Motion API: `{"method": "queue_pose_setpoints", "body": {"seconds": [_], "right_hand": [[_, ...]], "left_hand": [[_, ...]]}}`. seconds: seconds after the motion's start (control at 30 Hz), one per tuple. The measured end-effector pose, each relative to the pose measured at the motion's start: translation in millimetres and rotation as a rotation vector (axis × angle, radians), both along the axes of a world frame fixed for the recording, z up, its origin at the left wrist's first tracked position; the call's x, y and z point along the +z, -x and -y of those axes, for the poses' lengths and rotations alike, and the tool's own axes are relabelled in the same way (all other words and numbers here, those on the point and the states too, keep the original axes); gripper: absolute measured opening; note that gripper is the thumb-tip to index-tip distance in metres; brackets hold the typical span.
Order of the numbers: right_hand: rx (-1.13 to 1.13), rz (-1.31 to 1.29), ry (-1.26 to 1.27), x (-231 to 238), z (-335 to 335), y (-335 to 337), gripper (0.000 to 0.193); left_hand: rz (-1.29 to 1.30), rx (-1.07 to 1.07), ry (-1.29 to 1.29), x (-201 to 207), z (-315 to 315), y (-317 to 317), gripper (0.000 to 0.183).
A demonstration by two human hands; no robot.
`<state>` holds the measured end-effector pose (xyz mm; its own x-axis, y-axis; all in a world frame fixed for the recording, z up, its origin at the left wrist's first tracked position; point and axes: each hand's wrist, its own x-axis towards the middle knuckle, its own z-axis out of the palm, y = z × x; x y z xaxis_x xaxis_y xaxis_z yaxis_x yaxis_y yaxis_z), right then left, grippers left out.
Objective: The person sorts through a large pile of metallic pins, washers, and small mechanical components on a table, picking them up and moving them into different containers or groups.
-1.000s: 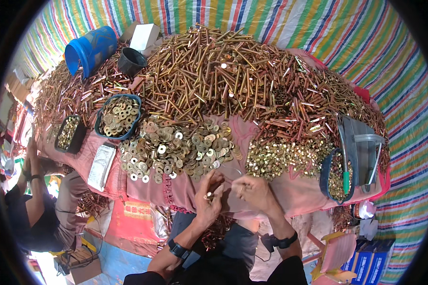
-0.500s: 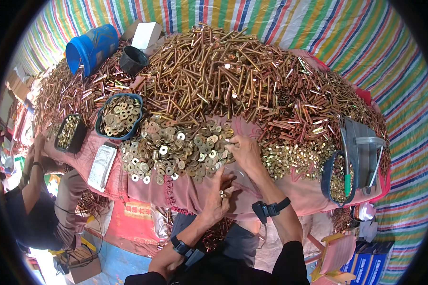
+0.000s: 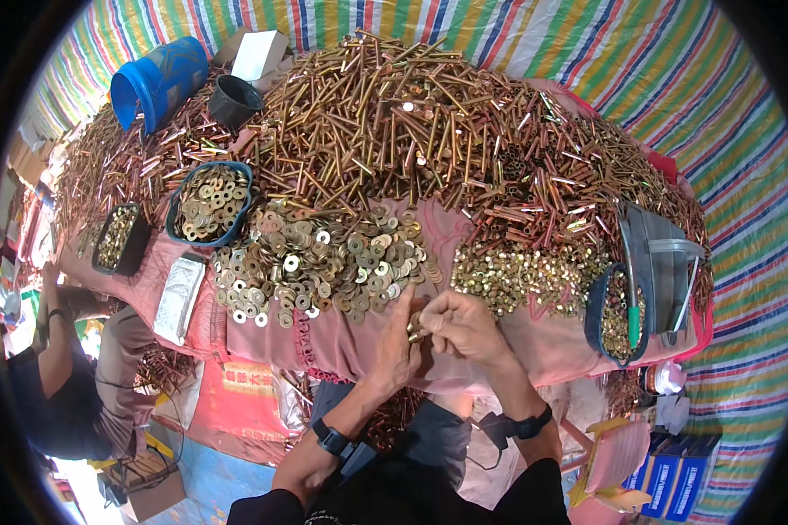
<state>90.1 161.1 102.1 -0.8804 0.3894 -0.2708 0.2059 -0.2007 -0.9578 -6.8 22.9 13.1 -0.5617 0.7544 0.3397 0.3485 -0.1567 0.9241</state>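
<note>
My left hand [image 3: 397,348] is closed around a short brass-coloured bolt [image 3: 414,327], most of which the fingers hide. Thumb and fingers of my right hand [image 3: 464,329] pinch together at the bolt's end; what they hold is too small and covered to make out. Both hands meet above the near edge of the pink cloth [image 3: 359,343]. Just beyond my left hand spreads a pile of flat round washers [image 3: 324,262]. Past my right hand lies a bed of small golden nuts [image 3: 530,278]. A large heap of coppery bolts [image 3: 385,131] rises behind both.
At left stand a washer-filled basin [image 3: 173,229], a black tray [image 3: 134,255] of nuts and a silver packet [image 3: 180,299]. A blue bucket [image 3: 168,83] and black pot [image 3: 235,101] rest on the heap. Right: a nut-filled basin [image 3: 597,319] and grey scoop [image 3: 652,249]. Another person [image 3: 57,402] works far left.
My right hand has drawn back from the washers toward me and now meets my left hand at the bolt. My left hand has risen slightly, still holding the bolt.
</note>
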Motion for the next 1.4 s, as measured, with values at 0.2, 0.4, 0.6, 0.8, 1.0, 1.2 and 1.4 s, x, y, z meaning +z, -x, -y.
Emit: {"method": "queue_pose_setpoints", "body": {"seconds": [0.2,0.4,0.6,0.8,1.0,1.2,1.4], "right_hand": [[-0.028,0.055,-0.007,7.4,12.7,7.2,0.020],[-0.135,-0.069,-0.203,4.6,29.5,5.7,0.017],[-0.148,-0.078,-0.291,4.2,31.8,8.7,0.019],[-0.256,0.076,-1.402,5.1,-61.9,54.0,0.019],[-0.102,0.487,-1.758,-12.9,-148.0,110.9,0.025],[-0.204,0.160,-1.663,-8.3,-133.9,86.8,0.022],[-0.293,-0.162,-0.549,27.2,-65.5,26.2,0.016]], "left_hand": [[-0.090,0.031,-0.064,-0.8,8.5,-1.4,0.080],[-0.092,0.074,-0.012,-19.4,23.1,-6.7,0.070],[0.071,0.124,0.035,-9.6,23.2,-11.5,0.064],[-0.003,0.157,-0.044,-3.5,19.3,-13.4,0.073],[-0.054,0.115,-0.079,-8.5,21.4,-11.2,0.088],[0.030,0.134,-0.072,-6.3,19.0,-15.1,0.053],[0.051,0.101,-0.111,-11.8,16.2,-14.7,0.061]]}}
